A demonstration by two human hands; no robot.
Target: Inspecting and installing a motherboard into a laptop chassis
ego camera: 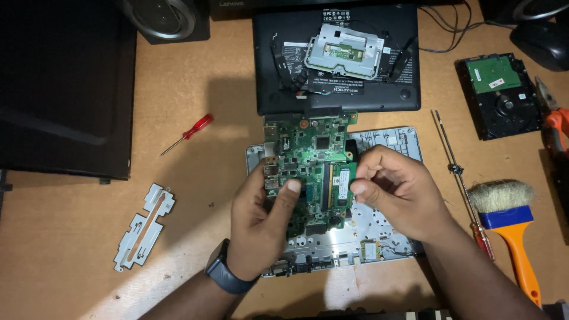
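Observation:
A green laptop motherboard (pixel 308 145) is lifted above a silver laptop chassis (pixel 388 139) at the middle of the wooden desk. My left hand (pixel 258 216) grips the board's left side, thumb on top near the ports. My right hand (pixel 394 189) pinches the board's right part, fingertips at a small green memory module (pixel 342 184) seated in it. A dark watch sits on my left wrist.
A black laptop base cover (pixel 394 89) with a touchpad bracket lies behind. A red screwdriver (pixel 188 133) and a silver bracket (pixel 142 225) lie left. At right are a hard drive (pixel 501 95), tweezers (pixel 451 148), an orange-handled brush (pixel 510 222) and pliers (pixel 554 121).

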